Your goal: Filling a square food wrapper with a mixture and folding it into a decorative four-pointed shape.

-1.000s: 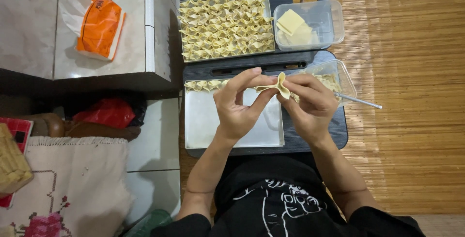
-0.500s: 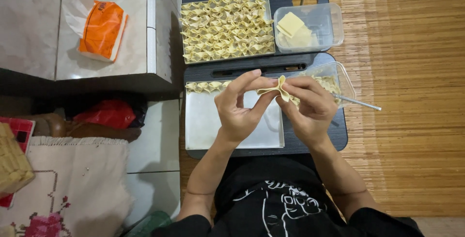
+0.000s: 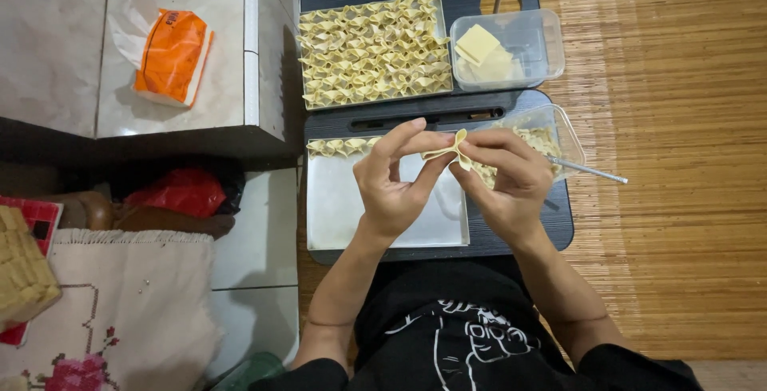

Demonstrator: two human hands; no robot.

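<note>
Nearest us, our left hand [image 3: 393, 179] and right hand [image 3: 505, 179] meet over the near tray [image 3: 343, 223], both closed on one dumpling [image 3: 452, 149]. The left thumb and forefinger pinch its left wing, the right fingertips pinch the right side, and the wrapper hangs in the air between them, just above the tray's back edge. We judge this as the fold-and-pinch step. To do it well we keep the pinch at the middle of the wrapper, press evenly from both sides so the seam seals, and avoid squeezing filling out through the fold. We cannot tell whether the seam is fully shut, as the fingers hide it.

Along the near tray's back rim sits a short row of folded pieces [image 3: 339, 146], so the next spot lies just beside them. Behind the right hand is a clear tub [image 3: 559, 131] with what looks like filling, and a thin metal utensil [image 3: 590, 170] resting in it and sticking out right. Farther on, the full tray [image 3: 371, 49] is packed with folded dumplings. Beside it a clear box [image 3: 534, 43] holds flat wrappers [image 3: 479, 46]. Far left, an orange packet [image 3: 169, 55] lies on the tiled ledge [image 3: 64, 39].
</note>
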